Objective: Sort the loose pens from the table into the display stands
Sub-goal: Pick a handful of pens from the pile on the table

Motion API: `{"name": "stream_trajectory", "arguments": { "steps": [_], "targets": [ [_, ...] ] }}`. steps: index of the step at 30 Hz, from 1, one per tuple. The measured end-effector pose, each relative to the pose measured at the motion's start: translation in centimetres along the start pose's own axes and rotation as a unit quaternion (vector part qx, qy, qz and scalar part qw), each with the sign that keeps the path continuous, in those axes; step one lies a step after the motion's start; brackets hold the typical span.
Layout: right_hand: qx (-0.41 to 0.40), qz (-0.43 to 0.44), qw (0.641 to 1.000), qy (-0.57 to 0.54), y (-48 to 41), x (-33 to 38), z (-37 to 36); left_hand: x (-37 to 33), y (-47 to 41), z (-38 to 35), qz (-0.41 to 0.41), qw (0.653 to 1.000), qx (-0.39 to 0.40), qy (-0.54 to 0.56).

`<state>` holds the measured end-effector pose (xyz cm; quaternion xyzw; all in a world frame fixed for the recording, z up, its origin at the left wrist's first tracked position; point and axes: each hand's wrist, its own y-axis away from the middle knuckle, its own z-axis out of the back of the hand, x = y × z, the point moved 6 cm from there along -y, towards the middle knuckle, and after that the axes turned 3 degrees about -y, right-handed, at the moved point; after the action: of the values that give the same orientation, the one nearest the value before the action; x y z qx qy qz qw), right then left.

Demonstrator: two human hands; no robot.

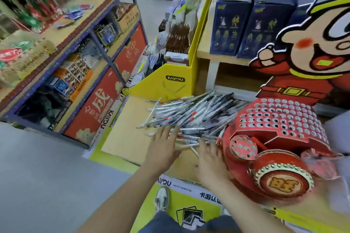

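A big heap of loose pens [193, 117], grey and black with some orange tips, lies on the yellowish table [125, 134]. Right of the heap stands a red cardboard display stand [278, 119] whose top is full of round holes, with a drum shape [282, 176] at its front. My left hand [162, 147] lies flat with straight fingers on the near edge of the heap. My right hand [210, 159] is beside it, fingers spread, touching the pens closest to the stand. Neither hand holds a pen.
A yellow KAYOU display [174, 79] with more pens stands behind the heap. Dark blue boxes [233, 26] fill the shelf at the back right, beside a large cartoon figure cutout [312, 56]. Shelving with goods [72, 58] runs along the left across the grey floor.
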<state>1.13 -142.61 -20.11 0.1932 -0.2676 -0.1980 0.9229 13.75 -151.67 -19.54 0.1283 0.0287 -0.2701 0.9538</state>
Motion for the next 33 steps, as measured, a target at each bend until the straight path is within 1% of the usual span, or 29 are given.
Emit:
{"name": "stream_trajectory", "arguments": {
  "steps": [3, 5, 7, 9, 11, 12, 14, 18, 19, 23, 26, 28, 31, 33],
  "targets": [
    [-0.033, -0.053, 0.997, 0.041, -0.9, 0.5, -1.4, 0.9, -2.3, -1.1, -0.090, 0.995, -0.011, -0.029],
    [-0.062, -0.076, 0.993, 0.065, -1.3, 1.0, -1.6, 1.5, -3.1, -2.3, -0.123, 0.992, -0.014, -0.024],
    [-0.082, -0.091, 0.988, 0.094, -1.5, 1.4, -1.6, 1.9, -3.4, -2.8, -0.133, 0.991, -0.008, -0.002],
    [-0.089, -0.100, 0.985, 0.109, -1.8, 1.5, -1.9, 2.6, -3.6, -3.3, -0.139, 0.990, 0.015, 0.011],
    [-0.127, -0.095, 0.979, 0.125, -2.1, 1.6, -2.0, 3.7, -3.9, -3.8, -0.135, 0.990, 0.034, 0.008],
    [-0.156, -0.097, 0.974, 0.133, -2.2, 1.4, -2.2, 4.3, -4.0, -3.9, -0.138, 0.990, 0.033, 0.008],
    [-0.172, -0.096, 0.969, 0.152, -2.4, 1.0, -3.1, 5.6, -4.2, -4.2, -0.154, 0.988, 0.010, -0.011],
    [-0.161, -0.057, 0.968, 0.184, -2.4, 2.3, -3.7, 7.5, -4.1, -3.8, -0.182, 0.982, -0.052, -0.016],
    [-0.151, -0.058, 0.969, 0.185, -2.5, 2.4, -3.7, 7.7, -4.1, -3.6, -0.192, 0.979, -0.068, -0.016],
    [-0.101, -0.055, 0.980, 0.164, -3.0, 3.1, -3.3, 8.5, -4.3, -4.0, -0.240, 0.967, -0.089, -0.018],
    [-0.067, -0.073, 0.984, 0.150, -2.7, 2.1, -2.8, 8.6, -4.3, -3.8, -0.284, 0.952, -0.109, -0.040],
    [-0.070, -0.071, 0.985, 0.139, -2.4, 1.8, -2.4, 8.5, -4.2, -3.2, -0.303, 0.945, -0.112, -0.058],
    [-0.048, -0.084, 0.986, 0.137, -1.5, 1.1, -1.7, 9.0, -4.7, -2.2, -0.287, 0.952, -0.092, -0.048],
    [-0.061, -0.098, 0.986, 0.119, -0.9, 0.5, -1.0, 9.2, -4.9, -1.6, -0.290, 0.951, -0.091, -0.055]
  ]
}}
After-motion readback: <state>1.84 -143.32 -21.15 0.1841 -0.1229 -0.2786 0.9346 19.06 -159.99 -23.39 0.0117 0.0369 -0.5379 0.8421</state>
